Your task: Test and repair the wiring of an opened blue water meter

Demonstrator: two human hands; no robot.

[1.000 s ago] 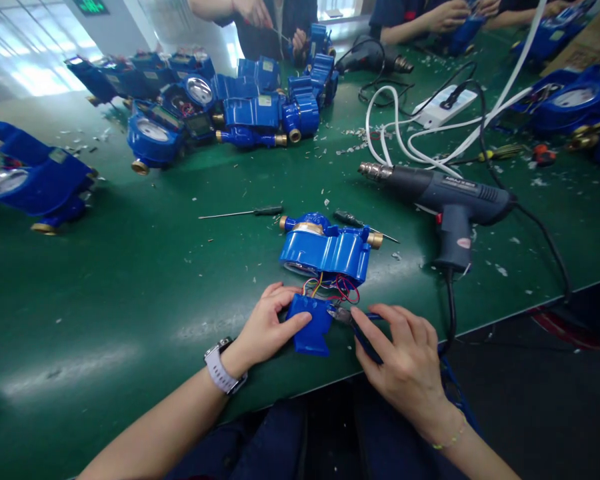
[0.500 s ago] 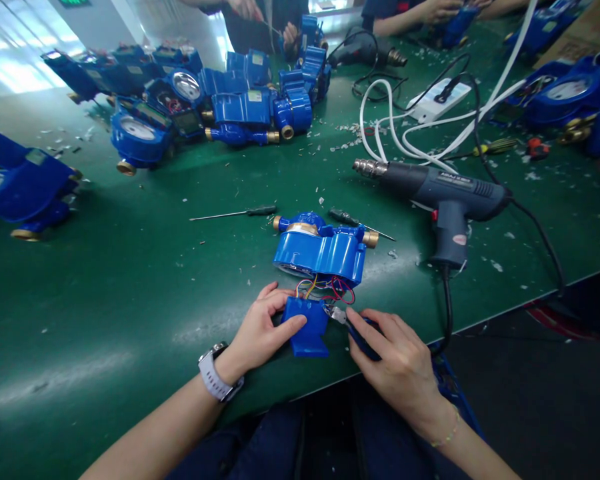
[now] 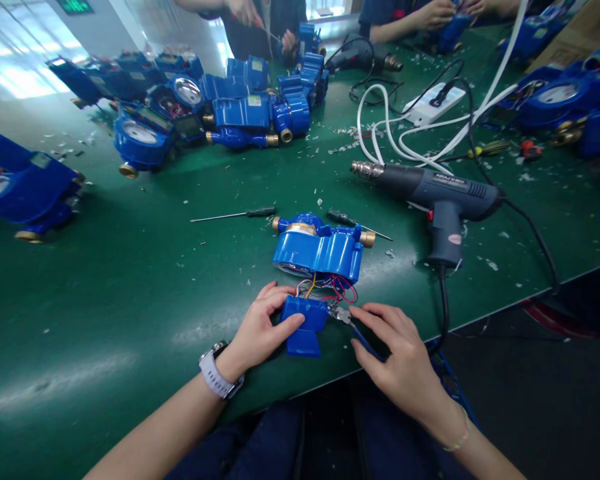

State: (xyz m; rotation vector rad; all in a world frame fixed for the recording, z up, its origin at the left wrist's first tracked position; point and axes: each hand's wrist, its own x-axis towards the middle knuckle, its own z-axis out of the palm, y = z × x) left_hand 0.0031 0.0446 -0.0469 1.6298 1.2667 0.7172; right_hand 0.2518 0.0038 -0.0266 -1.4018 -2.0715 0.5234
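My left hand [image 3: 265,327] grips a blue plastic cover [image 3: 303,340], its thumb on top and its fingers along the left and far edge. In my right hand [image 3: 397,347] is a pair of cutting pliers [image 3: 344,316], with the jaws at the cover's right edge; whether they touch it I cannot tell. Thin coloured wires [image 3: 337,287] run between the cover and a blue water meter [image 3: 320,253] with brass ends, which lies just beyond. Two screwdrivers, one at the left [image 3: 235,215] and one at the right [image 3: 353,221], lie past the meter.
A heat gun [image 3: 440,193] lies to the right, near a white power strip [image 3: 435,103] and looped white cable. More blue meters [image 3: 243,110] stand at the back and at the left [image 3: 25,177]. Across the green table [image 3: 130,267], co-workers' hands [image 3: 435,15] handle parts.
The pliers' handles have spread wider in my right hand, and the jaws have shifted slightly right. The cover has turned a little under my left hand. The view has moved slightly.
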